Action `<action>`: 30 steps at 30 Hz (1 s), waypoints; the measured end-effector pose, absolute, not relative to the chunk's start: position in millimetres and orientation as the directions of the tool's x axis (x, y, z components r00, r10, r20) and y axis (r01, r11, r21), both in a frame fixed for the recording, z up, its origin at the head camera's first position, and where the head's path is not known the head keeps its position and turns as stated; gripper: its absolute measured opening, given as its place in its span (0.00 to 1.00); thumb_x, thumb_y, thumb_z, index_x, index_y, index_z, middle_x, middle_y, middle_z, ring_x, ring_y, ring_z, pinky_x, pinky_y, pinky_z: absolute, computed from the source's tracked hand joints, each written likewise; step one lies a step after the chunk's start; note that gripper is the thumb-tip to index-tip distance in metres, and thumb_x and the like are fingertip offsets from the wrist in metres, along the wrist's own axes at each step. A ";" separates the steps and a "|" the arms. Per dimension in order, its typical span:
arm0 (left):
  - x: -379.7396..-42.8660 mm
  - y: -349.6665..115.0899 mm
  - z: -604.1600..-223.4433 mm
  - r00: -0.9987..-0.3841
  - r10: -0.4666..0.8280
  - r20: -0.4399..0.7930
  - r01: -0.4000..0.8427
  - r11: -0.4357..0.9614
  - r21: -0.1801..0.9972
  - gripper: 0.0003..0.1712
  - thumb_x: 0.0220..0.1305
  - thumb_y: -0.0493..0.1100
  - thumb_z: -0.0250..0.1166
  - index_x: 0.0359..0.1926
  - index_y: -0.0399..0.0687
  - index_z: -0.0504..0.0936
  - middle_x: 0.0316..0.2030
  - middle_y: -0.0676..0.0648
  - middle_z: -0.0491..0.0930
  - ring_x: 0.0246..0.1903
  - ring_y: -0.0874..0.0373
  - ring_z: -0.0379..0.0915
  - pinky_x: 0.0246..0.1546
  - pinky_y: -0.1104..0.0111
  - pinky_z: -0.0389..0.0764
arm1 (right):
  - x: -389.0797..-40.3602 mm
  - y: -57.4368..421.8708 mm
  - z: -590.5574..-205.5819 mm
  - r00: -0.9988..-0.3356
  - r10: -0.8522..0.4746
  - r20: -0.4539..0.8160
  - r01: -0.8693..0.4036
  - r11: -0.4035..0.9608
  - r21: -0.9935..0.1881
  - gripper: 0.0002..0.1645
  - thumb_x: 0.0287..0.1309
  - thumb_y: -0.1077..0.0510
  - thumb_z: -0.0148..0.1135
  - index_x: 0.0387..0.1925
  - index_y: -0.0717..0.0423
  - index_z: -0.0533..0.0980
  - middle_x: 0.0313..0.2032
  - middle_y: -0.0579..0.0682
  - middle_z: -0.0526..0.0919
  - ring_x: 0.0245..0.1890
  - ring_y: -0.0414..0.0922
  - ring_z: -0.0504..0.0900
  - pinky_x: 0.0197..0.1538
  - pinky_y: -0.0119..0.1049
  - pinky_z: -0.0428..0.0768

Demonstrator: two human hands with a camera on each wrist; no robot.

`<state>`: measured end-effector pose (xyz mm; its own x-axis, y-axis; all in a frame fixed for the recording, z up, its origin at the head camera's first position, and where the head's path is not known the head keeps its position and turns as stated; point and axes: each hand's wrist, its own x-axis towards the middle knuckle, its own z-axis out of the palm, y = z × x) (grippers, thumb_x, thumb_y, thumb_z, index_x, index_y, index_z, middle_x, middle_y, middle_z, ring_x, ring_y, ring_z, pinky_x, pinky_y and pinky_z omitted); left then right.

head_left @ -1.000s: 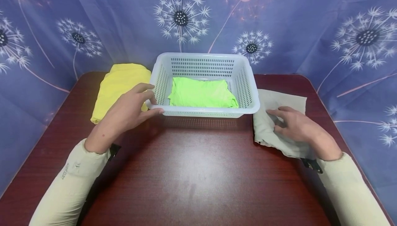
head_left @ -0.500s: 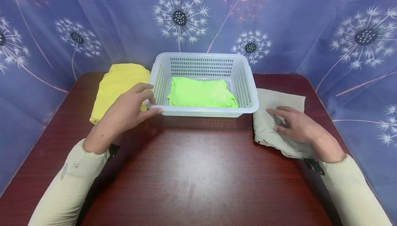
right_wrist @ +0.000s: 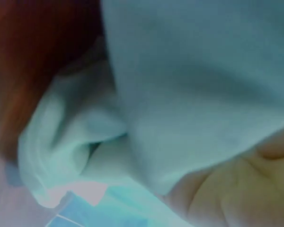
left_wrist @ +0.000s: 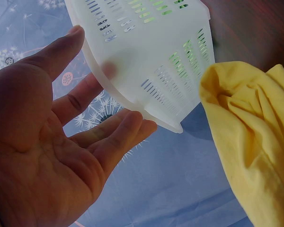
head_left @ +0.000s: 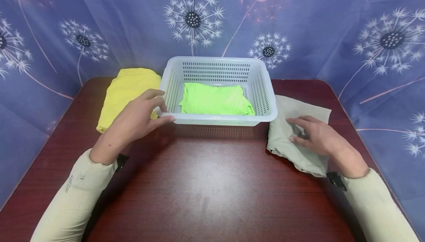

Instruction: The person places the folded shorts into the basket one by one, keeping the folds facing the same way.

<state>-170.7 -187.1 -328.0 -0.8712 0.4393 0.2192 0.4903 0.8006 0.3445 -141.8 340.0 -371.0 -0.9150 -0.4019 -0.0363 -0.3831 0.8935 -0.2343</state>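
Observation:
My left hand (head_left: 139, 114) holds the left front corner of a white slotted plastic basket (head_left: 219, 118). Its thumb lies on the front rim, while the other fingers bend over the left rim; in the left wrist view one fingertip shows faintly through the plastic. Inside the basket lies a folded bright green cloth (head_left: 216, 100). On the right, my right hand (head_left: 318, 135) pinches a folded grey cloth (head_left: 282, 135) from above. In the right wrist view the grey cloth (right_wrist: 189, 94) fills most of the picture and hides the fingertips.
A folded yellow cloth (head_left: 129, 90) lies left of the basket, partly behind the left forearm. Everything stands on a dark red-brown table (head_left: 206, 183). A blue curtain (head_left: 132, 20) with dandelion prints hangs behind and at the sides.
The grey cloth has turned slightly under my right hand: its front left corner has shifted left and its lower right part nearer to me. My left hand and the basket stay put.

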 end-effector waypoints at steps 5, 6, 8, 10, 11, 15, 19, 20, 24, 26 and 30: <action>-170.6 -187.3 -328.0 -0.870 0.439 0.224 0.492 0.800 0.344 0.15 0.65 0.52 0.78 0.34 0.49 0.81 0.69 0.40 0.74 0.63 0.41 0.76 0.49 0.50 0.82 | -138.5 335.3 -368.1 -0.921 -0.383 -0.070 -0.365 0.911 -0.191 0.39 0.66 0.48 0.74 0.72 0.59 0.72 0.60 0.72 0.78 0.52 0.63 0.83 0.57 0.67 0.78; -170.5 -187.4 -328.0 -0.870 0.438 0.224 0.491 0.800 0.344 0.15 0.65 0.52 0.78 0.34 0.49 0.81 0.69 0.40 0.74 0.63 0.41 0.76 0.49 0.50 0.82 | -137.8 334.2 -367.7 -0.921 -0.383 -0.072 -0.364 0.912 -0.187 0.39 0.65 0.47 0.74 0.72 0.59 0.73 0.59 0.71 0.78 0.48 0.62 0.83 0.56 0.66 0.79; -170.6 -187.6 -328.2 -0.870 0.439 0.226 0.493 0.799 0.344 0.15 0.65 0.52 0.78 0.34 0.50 0.81 0.69 0.40 0.74 0.62 0.41 0.76 0.49 0.50 0.82 | -136.5 332.1 -367.2 -0.922 -0.379 -0.078 -0.361 0.915 -0.178 0.39 0.65 0.48 0.75 0.71 0.59 0.73 0.57 0.71 0.79 0.44 0.58 0.83 0.54 0.65 0.80; -170.8 -187.7 -328.5 -0.869 0.440 0.227 0.495 0.798 0.343 0.15 0.65 0.52 0.78 0.34 0.50 0.81 0.69 0.40 0.74 0.63 0.41 0.76 0.49 0.50 0.82 | -135.5 329.9 -366.9 -0.922 -0.379 -0.077 -0.363 0.916 -0.170 0.38 0.65 0.48 0.75 0.71 0.59 0.74 0.56 0.70 0.80 0.44 0.58 0.84 0.53 0.65 0.81; -171.1 -187.7 -328.7 -0.868 0.441 0.228 0.495 0.798 0.343 0.15 0.65 0.52 0.78 0.34 0.50 0.81 0.69 0.40 0.74 0.63 0.42 0.76 0.49 0.50 0.82 | -134.9 328.8 -366.6 -0.922 -0.380 -0.074 -0.364 0.916 -0.168 0.38 0.65 0.48 0.75 0.70 0.59 0.74 0.55 0.69 0.80 0.43 0.58 0.84 0.52 0.64 0.81; -171.7 -187.7 -329.6 -0.870 0.439 0.223 0.492 0.801 0.342 0.15 0.65 0.52 0.78 0.35 0.50 0.82 0.69 0.40 0.74 0.64 0.43 0.75 0.49 0.50 0.82 | -133.5 325.9 -365.8 -0.919 -0.388 -0.066 -0.373 0.913 -0.162 0.37 0.63 0.48 0.76 0.68 0.60 0.76 0.51 0.68 0.81 0.42 0.58 0.84 0.50 0.64 0.81; -171.8 -187.6 -329.4 -0.873 0.437 0.217 0.487 0.803 0.344 0.15 0.65 0.52 0.78 0.35 0.50 0.82 0.69 0.40 0.74 0.65 0.43 0.74 0.51 0.50 0.81 | -132.3 322.8 -364.3 -0.919 -0.387 -0.073 -0.374 0.915 -0.152 0.36 0.62 0.47 0.77 0.66 0.59 0.77 0.47 0.65 0.82 0.37 0.54 0.82 0.47 0.62 0.81; -171.8 -187.6 -329.3 -0.873 0.436 0.216 0.486 0.803 0.344 0.15 0.65 0.52 0.78 0.35 0.49 0.82 0.69 0.40 0.74 0.65 0.43 0.74 0.51 0.50 0.81 | -131.8 321.8 -363.9 -0.920 -0.385 -0.077 -0.371 0.917 -0.149 0.36 0.62 0.47 0.77 0.66 0.58 0.77 0.46 0.64 0.82 0.36 0.53 0.82 0.47 0.61 0.81; -171.8 -187.2 -328.5 -0.876 0.434 0.211 0.482 0.806 0.345 0.15 0.65 0.51 0.78 0.35 0.49 0.82 0.69 0.40 0.74 0.65 0.43 0.73 0.52 0.50 0.81 | -129.9 319.2 -362.8 -0.922 -0.378 -0.088 -0.364 0.921 -0.139 0.35 0.62 0.47 0.76 0.66 0.57 0.77 0.45 0.62 0.82 0.34 0.51 0.80 0.45 0.60 0.82; -172.0 -186.9 -328.3 -0.877 0.433 0.208 0.480 0.807 0.344 0.15 0.65 0.51 0.78 0.35 0.49 0.82 0.69 0.40 0.74 0.65 0.43 0.73 0.52 0.49 0.81 | -128.7 318.5 -362.0 -0.920 -0.380 -0.095 -0.366 0.920 -0.139 0.35 0.62 0.48 0.76 0.66 0.57 0.77 0.44 0.61 0.81 0.33 0.50 0.80 0.44 0.59 0.82; -172.2 -187.2 -328.5 -0.878 0.433 0.203 0.478 0.809 0.342 0.16 0.65 0.52 0.78 0.35 0.49 0.82 0.69 0.39 0.74 0.65 0.42 0.74 0.53 0.49 0.81 | -126.9 317.5 -360.4 -0.913 -0.394 -0.106 -0.378 0.914 -0.145 0.34 0.63 0.50 0.77 0.65 0.58 0.77 0.43 0.60 0.81 0.32 0.50 0.80 0.43 0.59 0.82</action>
<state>-172.2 -187.2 -328.5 -0.8782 0.4329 0.2035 0.4780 0.8089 0.3424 -126.9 317.5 -360.4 -0.9130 -0.3940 -0.1059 -0.3778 0.9145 -0.1449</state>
